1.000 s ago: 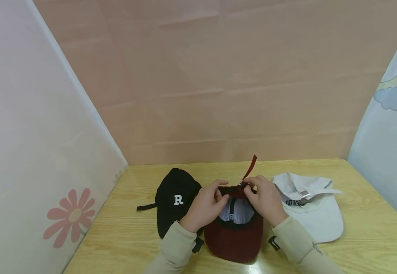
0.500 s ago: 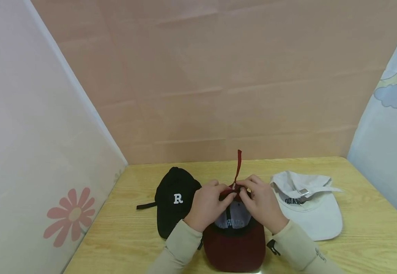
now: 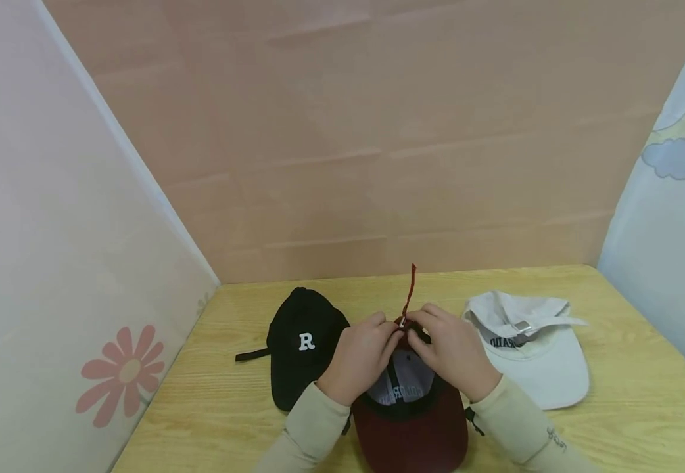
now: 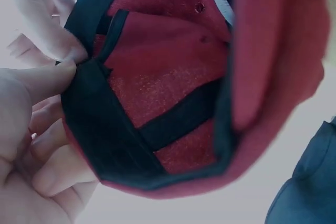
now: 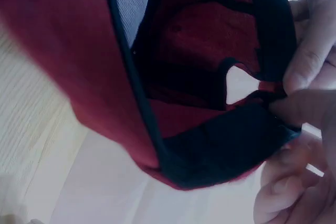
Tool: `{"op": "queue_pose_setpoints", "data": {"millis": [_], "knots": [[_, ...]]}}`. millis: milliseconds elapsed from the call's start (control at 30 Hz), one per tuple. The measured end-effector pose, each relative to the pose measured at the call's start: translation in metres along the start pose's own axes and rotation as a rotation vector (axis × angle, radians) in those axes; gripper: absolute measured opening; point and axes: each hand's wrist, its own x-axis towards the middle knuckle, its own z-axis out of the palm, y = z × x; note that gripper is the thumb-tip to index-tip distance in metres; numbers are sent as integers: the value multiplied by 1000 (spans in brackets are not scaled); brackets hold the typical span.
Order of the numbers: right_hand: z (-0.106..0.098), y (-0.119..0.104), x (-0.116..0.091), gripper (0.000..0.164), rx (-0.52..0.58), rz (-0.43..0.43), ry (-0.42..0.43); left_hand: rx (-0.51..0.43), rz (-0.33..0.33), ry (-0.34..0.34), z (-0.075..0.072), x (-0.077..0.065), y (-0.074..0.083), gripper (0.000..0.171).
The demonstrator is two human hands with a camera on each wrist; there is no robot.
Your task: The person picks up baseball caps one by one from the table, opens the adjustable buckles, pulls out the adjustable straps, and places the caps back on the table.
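A dark red baseball cap (image 3: 416,433) is held with its brim toward me and its inside showing. At its back edge, my left hand (image 3: 359,358) pinches the black-lined band beside the buckle (image 3: 402,322). My right hand (image 3: 456,348) pinches the same edge just to the right, with the two hands nearly touching. From the buckle a loose red strap (image 3: 410,289) sticks upward. In the left wrist view, thumb and fingers of my left hand (image 4: 31,124) grip the sweatband (image 4: 105,124). The right wrist view shows the rear opening (image 5: 240,85) next to my right hand (image 5: 310,124).
To the left lies a black cap (image 3: 307,368) with a white R and a strap (image 3: 252,355) sticking out. A white cap (image 3: 546,374) lies upturned on the right. All are on a wooden table (image 3: 188,407), with a wall panel (image 3: 378,164) behind it.
Both hands have come closer together at the cap's back. The strap has shifted left and now stands more upright, and the brim has moved nearer to me.
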Motion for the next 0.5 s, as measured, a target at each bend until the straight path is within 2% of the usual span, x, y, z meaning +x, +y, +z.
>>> {"op": "queue_pose_setpoints", "data": {"millis": [333, 500], "knots": [[1, -4, 3, 12, 95, 35, 17, -4, 16, 36, -9, -1, 4, 19], [4, -4, 3, 19, 127, 25, 32, -14, 12, 35, -10, -2, 4, 19]]}}
